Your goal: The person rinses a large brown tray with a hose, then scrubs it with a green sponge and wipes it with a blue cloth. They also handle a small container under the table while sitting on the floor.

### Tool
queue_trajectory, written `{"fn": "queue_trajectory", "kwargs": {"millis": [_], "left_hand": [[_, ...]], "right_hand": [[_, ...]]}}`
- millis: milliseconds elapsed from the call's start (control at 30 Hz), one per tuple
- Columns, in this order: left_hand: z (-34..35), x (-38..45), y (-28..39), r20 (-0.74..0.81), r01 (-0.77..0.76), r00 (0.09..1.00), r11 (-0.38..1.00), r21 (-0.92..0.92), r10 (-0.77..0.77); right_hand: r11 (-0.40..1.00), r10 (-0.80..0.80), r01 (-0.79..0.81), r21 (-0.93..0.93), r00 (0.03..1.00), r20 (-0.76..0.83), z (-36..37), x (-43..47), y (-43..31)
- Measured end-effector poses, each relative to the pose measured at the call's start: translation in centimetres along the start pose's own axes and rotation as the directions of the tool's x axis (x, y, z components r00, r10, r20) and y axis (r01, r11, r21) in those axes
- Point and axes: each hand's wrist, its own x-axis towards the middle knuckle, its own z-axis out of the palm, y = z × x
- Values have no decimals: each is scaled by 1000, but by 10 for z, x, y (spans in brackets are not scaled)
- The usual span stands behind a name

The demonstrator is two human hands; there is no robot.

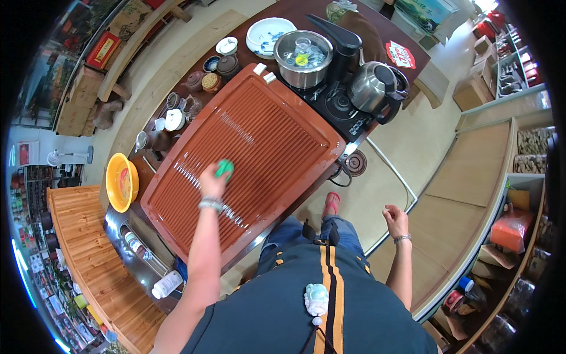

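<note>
A large reddish-brown ribbed tea tray [283,132] lies before me with wet, shining streaks on its slats. On its left half my left hand [213,180], slightly blurred, grips a green scrubbing pad [224,170] against the ribs. My right hand [395,220] hangs beside my body over the floor, fingers curled, touching nothing; whether they are fully closed is hard to see. Two small white blocks [264,73] rest at the tray's top corner. Along the tray's far left edge stand clay teapots [195,81], a white lidded cup [174,119] and a glass pitcher [193,107].
A steel pot of glass cups [303,59] and a steel kettle [372,86] stand on a black electric cooktop [340,104] at the right. A yellow basin [122,182] and a white bottle [167,284] are at the left. A black cable [347,175] hangs off the table edge.
</note>
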Motion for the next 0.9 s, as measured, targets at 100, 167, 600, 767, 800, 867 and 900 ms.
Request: {"fn": "queue_trajectory", "kwargs": {"millis": [100, 167, 600, 767, 800, 867, 900], "left_hand": [[-55, -26, -73, -4, 249, 967, 947, 204, -253], [-62, -35, -98, -55, 233, 972, 962, 143, -227], [121, 95, 126, 39, -8, 999, 998, 62, 6], [152, 117, 162, 37, 1, 999, 1000, 17, -2], [154, 119, 163, 34, 0, 999, 1000, 10, 0], [150, 120, 155, 56, -12, 998, 997, -76, 16], [141, 120, 146, 31, -53, 998, 994, -93, 56]], "right_hand": [[1000, -11, 12, -25, 999, 42, 11, 8, -16], [999, -27, 30, -37, 997, 77, 17, 14, -28], [997, 79, -79, -12, 996, -32, -5, -9, -14], [995, 96, -92, 45, 991, -90, -14, -26, 19], [996, 86, -82, 43, 991, -98, -14, -27, 22], [998, 59, -56, 34, 993, -102, -12, -27, 25], [999, 42, -39, 28, 994, -101, -10, -24, 23]]}}
